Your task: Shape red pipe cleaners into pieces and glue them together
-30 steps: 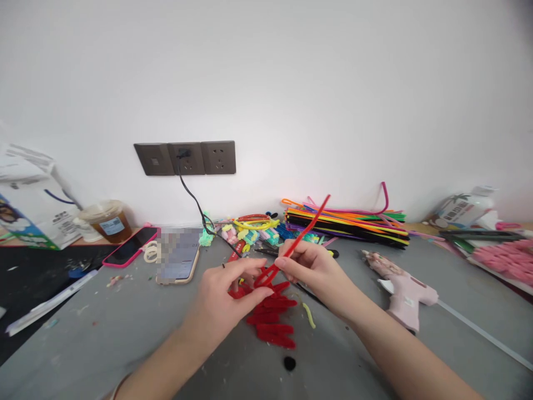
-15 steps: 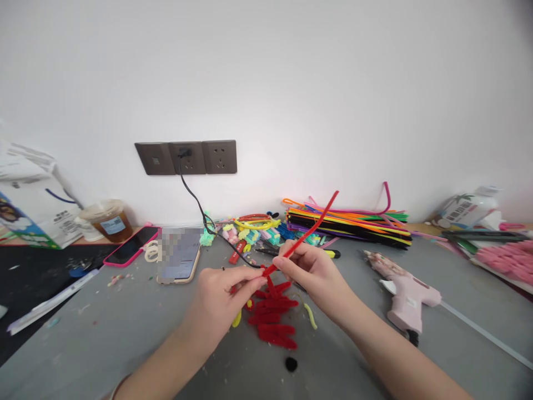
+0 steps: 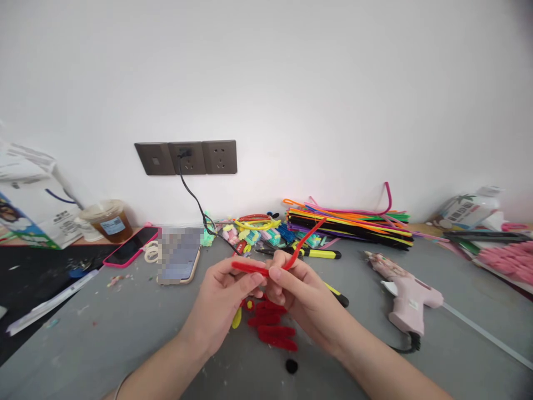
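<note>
Between my two hands, above the grey table, is a red pipe cleaner (image 3: 308,236), its right part bent upward and its left end lying across my left fingers. My left hand (image 3: 231,291) pinches it between thumb and fingers. Close against it, my right hand (image 3: 302,283) grips the middle of the pipe cleaner, thumb on top. Below my hands lie several folded red pipe cleaner pieces (image 3: 277,331), partly hidden by my fingers. A small yellow piece (image 3: 237,318) sits beside them, and a black pom-pom (image 3: 291,366) lies nearer to me.
A pink glue gun (image 3: 410,297) lies to the right, its cord trailing. Behind my hands are a bundle of coloured pipe cleaners (image 3: 353,228) and a yellow-black cutter (image 3: 322,254). Phones (image 3: 177,261) and a lidded drink cup (image 3: 112,223) stand left. A black cable (image 3: 194,194) hangs from the socket.
The red pipe cleaner has turned flatter, with its left end now showing over my left fingers. My hands have come together, and my right hand has moved slightly down and left.
</note>
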The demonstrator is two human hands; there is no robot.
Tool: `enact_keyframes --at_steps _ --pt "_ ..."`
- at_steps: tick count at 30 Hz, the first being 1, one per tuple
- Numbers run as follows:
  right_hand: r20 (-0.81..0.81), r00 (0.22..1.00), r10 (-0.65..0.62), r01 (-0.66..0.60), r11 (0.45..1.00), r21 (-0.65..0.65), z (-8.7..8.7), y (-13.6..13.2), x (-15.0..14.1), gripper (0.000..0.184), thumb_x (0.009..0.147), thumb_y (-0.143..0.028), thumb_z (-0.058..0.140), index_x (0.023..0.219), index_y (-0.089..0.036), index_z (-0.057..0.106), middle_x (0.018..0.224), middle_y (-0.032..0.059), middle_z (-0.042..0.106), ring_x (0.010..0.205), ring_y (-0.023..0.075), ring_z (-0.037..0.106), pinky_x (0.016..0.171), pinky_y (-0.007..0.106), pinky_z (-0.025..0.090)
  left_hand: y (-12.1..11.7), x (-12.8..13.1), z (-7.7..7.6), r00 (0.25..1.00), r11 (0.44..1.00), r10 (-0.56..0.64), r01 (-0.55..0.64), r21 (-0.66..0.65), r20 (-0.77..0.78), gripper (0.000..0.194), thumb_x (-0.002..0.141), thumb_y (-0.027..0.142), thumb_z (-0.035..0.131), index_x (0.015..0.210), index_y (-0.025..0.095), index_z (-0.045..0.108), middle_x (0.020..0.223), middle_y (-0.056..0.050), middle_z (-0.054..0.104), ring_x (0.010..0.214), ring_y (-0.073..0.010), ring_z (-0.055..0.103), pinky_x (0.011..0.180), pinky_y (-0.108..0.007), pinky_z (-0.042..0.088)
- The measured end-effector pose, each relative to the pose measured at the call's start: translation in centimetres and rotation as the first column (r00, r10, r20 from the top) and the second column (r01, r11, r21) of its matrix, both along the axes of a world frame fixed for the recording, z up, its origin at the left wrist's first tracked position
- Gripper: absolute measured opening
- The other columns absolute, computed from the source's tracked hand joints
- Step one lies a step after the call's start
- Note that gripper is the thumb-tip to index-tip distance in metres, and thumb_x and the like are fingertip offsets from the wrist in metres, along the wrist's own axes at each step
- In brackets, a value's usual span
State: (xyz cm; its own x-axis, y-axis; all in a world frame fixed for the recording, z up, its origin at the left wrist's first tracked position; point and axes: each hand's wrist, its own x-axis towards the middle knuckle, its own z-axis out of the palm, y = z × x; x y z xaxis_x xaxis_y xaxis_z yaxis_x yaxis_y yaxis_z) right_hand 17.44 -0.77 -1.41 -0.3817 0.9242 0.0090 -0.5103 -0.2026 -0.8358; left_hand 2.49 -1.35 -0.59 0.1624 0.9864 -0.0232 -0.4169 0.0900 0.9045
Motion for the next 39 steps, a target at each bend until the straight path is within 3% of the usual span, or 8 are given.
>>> enact_keyframes --at_steps 9,18,24,34,39 --pt "0.000 0.995 0.095 -0.095 0.995 0.002 -0.4 0.0 -0.2 0.037 0.078 -0.040 0.078 0.064 -0.017 0.052 0.056 -0.0056 0.052 0.052 0.0055 0.037 0.052 0.018 0.029 0.3 -0.3 -0.6 0.997 0.995 -0.032 0.039 0.089 -0.075 0.015 0.071 0.033 0.082 0.073 0.019 0.074 0.079 0.000 0.063 0.067 -0.0095 0.056 0.062 -0.020 0.048" --pt "0.270 0.958 0.099 -0.151 0.972 0.181 0.9 0.7 1.8 0.022 0.083 -0.036 0.074 0.088 -0.017 0.062 0.074 -0.0016 0.065 0.065 0.0079 0.055 0.061 0.020 0.042 0.7 -0.7 -0.3 0.985 0.999 -0.035 0.037 0.010 -0.167 0.026 0.076 0.042 0.077 0.078 0.017 0.070 0.076 -0.001 0.061 0.069 -0.0111 0.052 0.065 -0.022 0.046" --pt "0.364 0.926 0.098 -0.183 0.961 0.207 1.8 1.3 2.5 0.024 0.081 -0.036 0.076 0.078 -0.016 0.064 0.071 -0.0001 0.068 0.065 0.0087 0.058 0.062 0.020 0.045 0.6 -0.7 -0.6 0.976 0.999 -0.037 0.043 0.025 -0.215 0.026 0.079 0.044 0.073 0.082 0.018 0.069 0.072 0.001 0.058 0.061 -0.0080 0.048 0.057 -0.019 0.040" --pt "0.345 0.928 0.144 -0.216 0.959 0.181 1.3 1.6 3.2 0.018 0.079 -0.030 0.077 0.082 -0.015 0.069 0.075 0.0035 0.076 0.068 0.0113 0.068 0.066 0.022 0.053 0.7 -0.9 -0.3 0.973 0.999 -0.022 0.031 0.037 -0.231 0.025 0.071 0.038 0.080 0.077 0.016 0.070 0.062 0.002 0.059 0.055 -0.0071 0.047 0.052 -0.018 0.038" --pt "0.282 0.931 0.231 -0.282 0.947 0.155 1.6 1.6 3.9 0.013 0.079 -0.024 0.078 0.084 -0.016 0.069 0.077 0.0038 0.077 0.072 0.0136 0.073 0.070 0.025 0.056 0.5 -1.0 0.2 0.975 0.989 -0.149 0.151 -0.001 -0.162 0.032 0.067 0.029 0.084 0.089 0.018 0.063 0.066 0.002 0.066 0.057 -0.0080 0.055 0.053 -0.018 0.041"
